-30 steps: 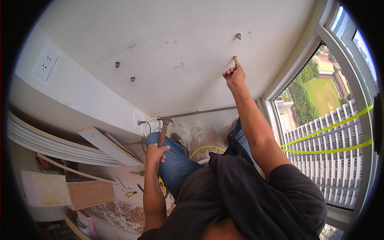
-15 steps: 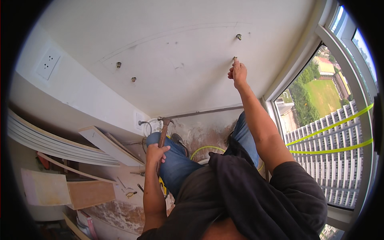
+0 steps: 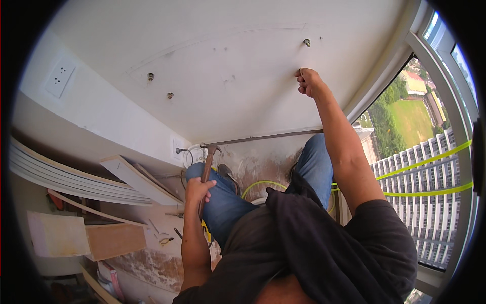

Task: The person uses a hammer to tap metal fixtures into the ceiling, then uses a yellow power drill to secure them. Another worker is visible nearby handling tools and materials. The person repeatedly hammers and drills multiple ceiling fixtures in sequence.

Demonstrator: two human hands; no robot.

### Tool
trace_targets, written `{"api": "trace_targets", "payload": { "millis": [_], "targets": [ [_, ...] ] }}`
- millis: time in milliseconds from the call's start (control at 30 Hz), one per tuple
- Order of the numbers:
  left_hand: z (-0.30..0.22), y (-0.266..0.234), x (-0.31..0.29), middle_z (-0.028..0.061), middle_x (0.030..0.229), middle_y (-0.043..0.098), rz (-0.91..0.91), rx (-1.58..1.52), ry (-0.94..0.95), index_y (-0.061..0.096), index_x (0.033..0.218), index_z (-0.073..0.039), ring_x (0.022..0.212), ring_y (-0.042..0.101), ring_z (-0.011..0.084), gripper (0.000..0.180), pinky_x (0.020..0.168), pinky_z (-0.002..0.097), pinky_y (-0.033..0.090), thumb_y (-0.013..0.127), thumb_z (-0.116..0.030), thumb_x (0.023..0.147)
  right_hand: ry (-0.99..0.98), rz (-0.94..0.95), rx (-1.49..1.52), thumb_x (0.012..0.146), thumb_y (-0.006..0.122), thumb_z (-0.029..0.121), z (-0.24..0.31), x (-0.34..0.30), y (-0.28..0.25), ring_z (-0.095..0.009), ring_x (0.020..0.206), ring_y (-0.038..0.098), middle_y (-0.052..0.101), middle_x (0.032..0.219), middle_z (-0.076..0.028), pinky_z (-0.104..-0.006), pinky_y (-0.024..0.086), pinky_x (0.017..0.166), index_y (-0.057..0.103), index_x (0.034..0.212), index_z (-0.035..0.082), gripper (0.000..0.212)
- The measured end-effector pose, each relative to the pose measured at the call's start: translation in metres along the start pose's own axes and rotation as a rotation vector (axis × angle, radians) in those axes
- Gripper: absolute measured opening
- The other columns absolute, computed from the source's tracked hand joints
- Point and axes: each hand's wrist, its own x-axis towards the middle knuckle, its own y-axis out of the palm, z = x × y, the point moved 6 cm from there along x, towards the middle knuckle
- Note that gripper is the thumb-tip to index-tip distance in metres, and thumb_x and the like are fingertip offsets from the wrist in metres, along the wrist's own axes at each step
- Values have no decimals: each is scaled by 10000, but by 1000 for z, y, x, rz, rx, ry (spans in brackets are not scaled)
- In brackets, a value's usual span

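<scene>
Hammer point(image 3: 206, 171): wooden handle, dull brown and worn-looking; head of dark metal, a curved claw turned to the person's right. Stands head-up, tilted slightly, in front of the left leg of the blue jeans point(image 3: 223, 195), head near knee height in view. Lower end of handle partly covered by the hand.

Left hand point(image 3: 196, 191): wrapped around the lower handle, fingers closed, thumb laid across it. Firm hold on the hammer alone.

Right hand point(image 3: 311, 82): arm stretched out to the white wall point(image 3: 233, 114), fingers curled in, thumb and forefinger drawn together at the surface. What sits between the fingertips is mostly hidden; cannot tell whether they pinch it or merely touch.

Just above that hand, one metal bolt point(image 3: 307, 42) juts from the wall, greyish with a brassy tint. Well apart, to the left, two more: an upper bolt point(image 3: 151, 76) and a shorter-looking lower bolt point(image 3: 170, 95). Faint pencil arc point(image 3: 202, 38) spans the wall between the upper pair.

Farther out: white socket plate point(image 3: 61, 77) on the left; stacked pale panels point(image 3: 76, 177) below it; pliers point(image 3: 165, 240) on the floor. At right, a window point(image 3: 410, 147) crossed by yellow-green straps point(image 3: 430, 192).
</scene>
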Motion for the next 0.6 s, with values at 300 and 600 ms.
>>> {"api": "trace_targets", "payload": {
  "millis": [300, 600],
  "targets": [
    [0, -3, 5, 110, 583, 628, -14, 19, -25, 653, 851, 45, 410, 579, 185, 341, 405, 324, 448, 810, -256, 819, -44, 24, 55, 998, 496, 255, -5, 7, -1, -88, 474, 261, 414, 650, 37, -282, 339, 473, 564, 913, 100, 189],
    [-15, 13, 19, 179, 647, 667, -19, 427, 53, 663, 804, 38, 565, 672, 313, 287, 553, 409, 533, 798, -207, 739, -471, -280, -1027, 957, 602, 532, -78, -17, -108, -397, 1017, 697, 696, 1153, -189, -513, 535, 877, 680, 1162, 53, 527]
  ]
}}
